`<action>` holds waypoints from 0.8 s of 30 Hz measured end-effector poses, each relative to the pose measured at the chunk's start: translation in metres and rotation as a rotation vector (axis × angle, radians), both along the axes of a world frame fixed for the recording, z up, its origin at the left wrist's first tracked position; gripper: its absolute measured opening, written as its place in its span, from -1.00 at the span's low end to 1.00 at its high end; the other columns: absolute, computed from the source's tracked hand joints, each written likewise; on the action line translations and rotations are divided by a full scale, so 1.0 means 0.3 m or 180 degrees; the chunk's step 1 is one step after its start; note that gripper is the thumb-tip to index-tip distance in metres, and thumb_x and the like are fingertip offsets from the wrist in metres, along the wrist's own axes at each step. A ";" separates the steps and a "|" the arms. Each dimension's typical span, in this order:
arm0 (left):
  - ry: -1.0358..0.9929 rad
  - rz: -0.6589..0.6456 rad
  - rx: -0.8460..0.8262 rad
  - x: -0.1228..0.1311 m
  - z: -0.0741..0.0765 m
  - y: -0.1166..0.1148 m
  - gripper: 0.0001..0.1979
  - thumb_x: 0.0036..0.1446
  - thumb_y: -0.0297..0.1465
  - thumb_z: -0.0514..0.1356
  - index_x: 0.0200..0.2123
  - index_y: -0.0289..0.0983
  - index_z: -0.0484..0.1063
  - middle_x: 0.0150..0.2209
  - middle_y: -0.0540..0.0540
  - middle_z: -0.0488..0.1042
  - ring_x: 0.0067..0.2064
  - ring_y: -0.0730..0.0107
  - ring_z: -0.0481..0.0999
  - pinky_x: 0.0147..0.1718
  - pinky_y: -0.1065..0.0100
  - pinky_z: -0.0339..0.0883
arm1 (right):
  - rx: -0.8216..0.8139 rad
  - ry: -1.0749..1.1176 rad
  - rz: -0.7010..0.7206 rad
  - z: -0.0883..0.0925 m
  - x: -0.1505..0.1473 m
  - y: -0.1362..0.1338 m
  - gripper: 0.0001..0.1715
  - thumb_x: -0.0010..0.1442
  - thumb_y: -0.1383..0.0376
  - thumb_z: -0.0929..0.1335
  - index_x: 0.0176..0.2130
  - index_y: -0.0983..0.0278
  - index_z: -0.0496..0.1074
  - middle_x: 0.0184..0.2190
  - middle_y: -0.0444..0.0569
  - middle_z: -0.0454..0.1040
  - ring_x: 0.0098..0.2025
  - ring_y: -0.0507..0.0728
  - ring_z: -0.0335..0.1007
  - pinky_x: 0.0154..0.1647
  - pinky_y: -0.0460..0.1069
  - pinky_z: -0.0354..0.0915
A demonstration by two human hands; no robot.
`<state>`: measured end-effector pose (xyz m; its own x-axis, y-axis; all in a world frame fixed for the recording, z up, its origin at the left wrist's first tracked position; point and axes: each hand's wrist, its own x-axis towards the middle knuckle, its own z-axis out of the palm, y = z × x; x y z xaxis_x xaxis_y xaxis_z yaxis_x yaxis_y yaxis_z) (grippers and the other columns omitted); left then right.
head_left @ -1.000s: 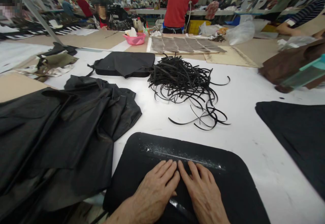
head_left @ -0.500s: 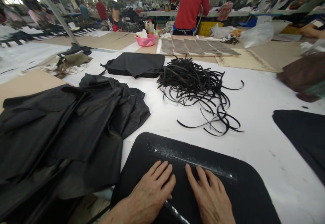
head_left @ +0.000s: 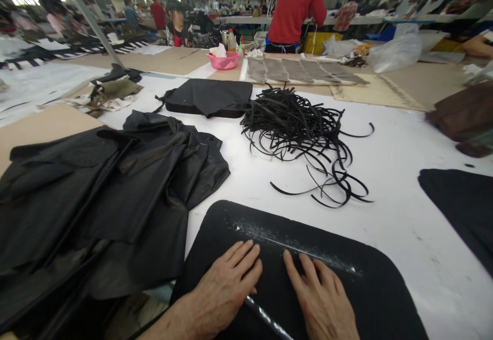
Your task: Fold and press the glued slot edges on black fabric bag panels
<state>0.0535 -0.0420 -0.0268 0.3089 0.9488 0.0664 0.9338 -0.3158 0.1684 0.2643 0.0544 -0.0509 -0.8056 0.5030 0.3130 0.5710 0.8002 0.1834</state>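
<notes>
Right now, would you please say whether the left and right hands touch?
Apart: in the head view, the black panel shows between left hand and right hand.

- Left hand [head_left: 227, 284], lower centre of the frame: bare, with slender fingers and creased knuckles.
- Left forearm [head_left: 173, 322], at the bottom edge left of centre: bare as far as it shows.
- Right hand [head_left: 326, 295], lower right of centre: bare, fingers tapering, tendons faintly ridged across the back.

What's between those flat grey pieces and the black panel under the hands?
In the head view, a tangle of black strips lies on white tabletop between the grey pieces and the black panel.
</notes>
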 end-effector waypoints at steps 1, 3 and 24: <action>-0.0024 0.0009 -0.0006 -0.004 0.002 0.000 -0.62 0.22 -0.40 0.01 0.11 -0.30 0.17 0.20 -0.22 0.18 0.22 0.18 0.12 0.17 0.19 0.13 | 0.0006 -0.0032 0.0023 -0.002 0.003 0.001 -0.38 -0.01 0.55 0.20 0.04 0.19 0.31 -0.16 0.03 0.44 -0.19 0.25 0.31 -0.25 0.10 0.33; -0.0058 0.0000 -0.0023 -0.013 0.006 0.000 -0.61 0.20 -0.42 0.03 0.11 -0.32 0.17 0.20 -0.26 0.16 0.22 0.18 0.12 0.16 0.20 0.14 | 0.0006 -0.0095 0.0050 -0.008 0.008 0.002 -0.37 -0.01 0.54 0.21 0.06 0.19 0.29 -0.14 0.03 0.44 -0.18 0.25 0.31 -0.23 0.10 0.33; 0.0114 0.0151 0.0074 -0.109 -0.028 -0.021 -0.57 0.20 -0.50 0.01 0.15 -0.35 0.12 0.19 -0.19 0.21 0.22 0.29 0.13 0.15 0.20 0.17 | -0.0480 -0.0131 -0.0185 0.038 -0.003 -0.012 -0.42 0.02 0.59 0.21 0.03 0.32 0.34 -0.09 0.07 0.42 -0.12 0.27 0.28 -0.12 0.15 0.33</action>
<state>0.0207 -0.0483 -0.0353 0.2661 0.9607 0.0784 0.9531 -0.2744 0.1276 0.2635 0.0507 -0.0397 -0.7843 0.5880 0.1979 0.6116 0.7863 0.0879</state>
